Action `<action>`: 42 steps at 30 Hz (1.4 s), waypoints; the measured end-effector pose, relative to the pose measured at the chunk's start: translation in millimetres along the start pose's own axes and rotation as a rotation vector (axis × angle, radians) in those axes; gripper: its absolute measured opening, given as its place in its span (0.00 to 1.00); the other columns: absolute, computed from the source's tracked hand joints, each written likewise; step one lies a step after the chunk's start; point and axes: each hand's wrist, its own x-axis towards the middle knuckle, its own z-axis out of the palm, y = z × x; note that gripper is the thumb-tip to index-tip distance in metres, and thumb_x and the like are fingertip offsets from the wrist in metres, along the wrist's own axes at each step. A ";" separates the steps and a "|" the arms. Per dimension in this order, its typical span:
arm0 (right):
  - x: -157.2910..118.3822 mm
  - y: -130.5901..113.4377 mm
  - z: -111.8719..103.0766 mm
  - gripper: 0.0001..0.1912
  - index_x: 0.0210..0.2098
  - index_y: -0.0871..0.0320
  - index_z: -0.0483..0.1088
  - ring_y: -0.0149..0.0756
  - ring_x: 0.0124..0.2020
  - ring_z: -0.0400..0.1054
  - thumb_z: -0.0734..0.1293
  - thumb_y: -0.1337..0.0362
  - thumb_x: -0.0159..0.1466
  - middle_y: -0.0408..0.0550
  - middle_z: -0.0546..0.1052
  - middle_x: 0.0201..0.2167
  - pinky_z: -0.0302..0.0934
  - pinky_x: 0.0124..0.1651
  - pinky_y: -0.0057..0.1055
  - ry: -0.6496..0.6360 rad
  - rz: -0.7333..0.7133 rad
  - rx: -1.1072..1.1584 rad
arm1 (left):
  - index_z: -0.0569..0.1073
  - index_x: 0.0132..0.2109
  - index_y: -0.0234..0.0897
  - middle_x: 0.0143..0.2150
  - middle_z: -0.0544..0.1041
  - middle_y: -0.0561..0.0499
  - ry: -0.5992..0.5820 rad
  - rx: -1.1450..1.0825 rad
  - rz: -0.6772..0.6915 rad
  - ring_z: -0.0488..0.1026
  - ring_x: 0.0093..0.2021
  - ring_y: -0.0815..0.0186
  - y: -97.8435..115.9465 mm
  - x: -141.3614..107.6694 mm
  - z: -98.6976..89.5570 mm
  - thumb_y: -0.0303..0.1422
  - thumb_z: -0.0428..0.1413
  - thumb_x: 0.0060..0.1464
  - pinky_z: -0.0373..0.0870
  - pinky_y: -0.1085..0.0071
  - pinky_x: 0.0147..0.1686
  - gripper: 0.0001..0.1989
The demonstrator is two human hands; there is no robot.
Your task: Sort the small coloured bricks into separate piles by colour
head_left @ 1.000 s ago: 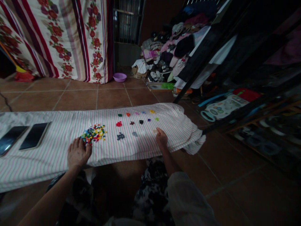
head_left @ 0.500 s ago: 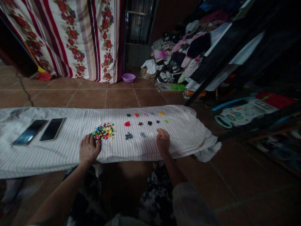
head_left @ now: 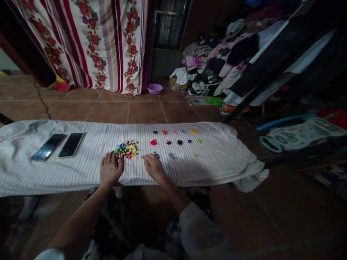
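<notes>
A mixed pile of small coloured beads (head_left: 129,148) lies on the striped cloth. My left hand (head_left: 111,169) rests flat at the pile's left edge, fingers stretched out, fingertips touching the nearest beads. Just right of the pile, my right hand (head_left: 154,167) hovers low with its fingers curled together and nothing visible at the tips. Beyond it sit small single-colour groups: red beads (head_left: 153,142), brown beads (head_left: 168,143), black beads (head_left: 180,142), yellow beads (head_left: 194,131) and lime beads (head_left: 200,141). Dark grey beads (head_left: 157,155) are partly covered by my right hand; light grey beads (head_left: 171,155) and tan beads (head_left: 196,155) lie further right.
Two phones, a left phone (head_left: 48,147) and a right phone (head_left: 71,145), lie left of the pile on the striped cloth (head_left: 89,169). Behind are a purple basin (head_left: 155,89), a floral curtain (head_left: 108,47) and heaped clothes (head_left: 214,61). A dark post slants at right.
My right hand has moved left from the far end of the front row to the pile's right edge, uncovering the tan beads. My left hand stays by the pile. The view has shifted slightly.
</notes>
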 end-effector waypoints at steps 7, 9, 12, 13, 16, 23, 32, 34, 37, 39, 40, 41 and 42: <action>54.3 -20.9 12.7 0.18 0.51 0.55 0.75 0.37 0.50 0.67 0.57 0.70 0.69 0.51 0.75 0.48 0.59 0.56 0.32 -0.180 0.037 -0.147 | 0.65 0.60 0.20 0.63 0.66 0.29 -0.015 0.023 0.013 0.59 0.66 0.47 0.7 -0.3 -0.3 0.41 0.41 0.59 0.52 0.53 0.65 0.31; 65.3 -20.4 15.8 0.19 0.51 0.53 0.75 0.37 0.50 0.67 0.57 0.70 0.69 0.49 0.75 0.48 0.59 0.55 0.32 -0.222 0.066 -0.194 | 0.66 0.59 0.20 0.62 0.67 0.29 0.001 0.025 0.015 0.59 0.66 0.47 0.3 -0.6 0.9 0.42 0.41 0.59 0.53 0.53 0.65 0.31; 74.9 -18.1 19.6 0.19 0.51 0.50 0.75 0.38 0.49 0.66 0.57 0.69 0.69 0.49 0.75 0.48 0.59 0.53 0.33 -0.267 0.083 -0.244 | 0.66 0.59 0.22 0.62 0.67 0.30 0.033 0.016 0.018 0.60 0.66 0.48 -0.5 -0.7 2.3 0.42 0.42 0.59 0.53 0.52 0.64 0.30; 76.7 -17.6 20.1 0.18 0.50 0.50 0.75 0.38 0.49 0.66 0.57 0.69 0.69 0.49 0.75 0.49 0.59 0.52 0.33 -0.277 0.089 -0.256 | 0.66 0.59 0.24 0.62 0.68 0.31 0.038 0.012 0.018 0.60 0.66 0.48 -0.7 -0.5 2.4 0.41 0.42 0.59 0.54 0.52 0.64 0.30; 80.3 -18.6 18.5 0.18 0.49 0.50 0.76 0.39 0.50 0.65 0.58 0.69 0.69 0.49 0.74 0.49 0.60 0.50 0.33 -0.292 0.106 -0.284 | 0.66 0.59 0.24 0.61 0.68 0.31 0.024 0.010 0.024 0.60 0.65 0.48 -1.0 -0.1 1.3 0.41 0.43 0.59 0.54 0.52 0.64 0.30; 85.2 -27.4 8.8 0.14 0.47 0.50 0.75 0.39 0.50 0.63 0.60 0.68 0.68 0.49 0.73 0.47 0.60 0.49 0.34 -0.295 0.155 -0.316 | 0.65 0.60 0.24 0.61 0.68 0.31 0.027 -0.017 0.024 0.59 0.66 0.48 -2.9 -0.4 2.0 0.42 0.42 0.59 0.53 0.51 0.64 0.30; 83.3 -25.4 11.3 0.13 0.47 0.51 0.75 0.39 0.51 0.61 0.60 0.67 0.69 0.48 0.72 0.49 0.59 0.49 0.33 -0.297 0.066 -0.339 | 0.65 0.60 0.22 0.62 0.67 0.30 -0.010 -0.003 0.016 0.59 0.66 0.47 -0.7 0.6 -1.6 0.42 0.41 0.59 0.53 0.51 0.65 0.31; 84.3 -25.3 10.7 0.12 0.46 0.52 0.75 0.39 0.51 0.61 0.60 0.67 0.70 0.48 0.72 0.48 0.59 0.48 0.32 -0.307 0.049 -0.362 | 0.65 0.60 0.23 0.62 0.67 0.30 -0.011 -0.012 0.012 0.59 0.66 0.47 -0.9 0.5 -1.1 0.42 0.42 0.59 0.53 0.51 0.64 0.30; 85.5 -24.8 9.3 0.13 0.46 0.53 0.74 0.38 0.50 0.62 0.59 0.68 0.70 0.49 0.73 0.47 0.60 0.48 0.32 -0.326 0.025 -0.370 | 0.65 0.61 0.25 0.62 0.67 0.31 0.000 -0.015 0.004 0.59 0.66 0.48 -1.4 0.1 0.2 0.42 0.43 0.58 0.53 0.51 0.64 0.30; 85.8 -23.4 9.6 0.13 0.45 0.54 0.74 0.38 0.50 0.63 0.59 0.69 0.69 0.49 0.73 0.47 0.60 0.49 0.32 -0.329 0.019 -0.365 | 0.65 0.61 0.24 0.62 0.67 0.31 -0.005 -0.010 0.007 0.59 0.66 0.47 -1.3 -0.1 0.4 0.42 0.43 0.58 0.53 0.51 0.64 0.30; 85.9 -22.4 10.3 0.13 0.45 0.54 0.74 0.37 0.50 0.63 0.59 0.69 0.69 0.49 0.73 0.46 0.59 0.50 0.32 -0.324 0.019 -0.361 | 0.65 0.60 0.24 0.62 0.67 0.31 -0.010 -0.011 0.008 0.59 0.66 0.47 -1.1 -0.1 0.3 0.42 0.43 0.58 0.53 0.51 0.64 0.30; 86.1 -21.3 11.1 0.13 0.44 0.54 0.74 0.37 0.50 0.64 0.59 0.69 0.69 0.49 0.74 0.46 0.59 0.51 0.32 -0.316 0.018 -0.354 | 0.65 0.60 0.24 0.62 0.67 0.31 -0.016 -0.014 0.005 0.59 0.66 0.47 -0.8 -0.1 0.0 0.42 0.43 0.58 0.53 0.51 0.64 0.30; 86.4 -20.4 12.1 0.12 0.45 0.54 0.74 0.37 0.50 0.64 0.59 0.68 0.69 0.49 0.74 0.46 0.59 0.51 0.31 -0.304 0.018 -0.341 | 0.65 0.60 0.24 0.62 0.67 0.31 -0.020 -0.018 -0.001 0.59 0.66 0.48 -0.4 0.0 -0.3 0.42 0.43 0.58 0.53 0.52 0.64 0.30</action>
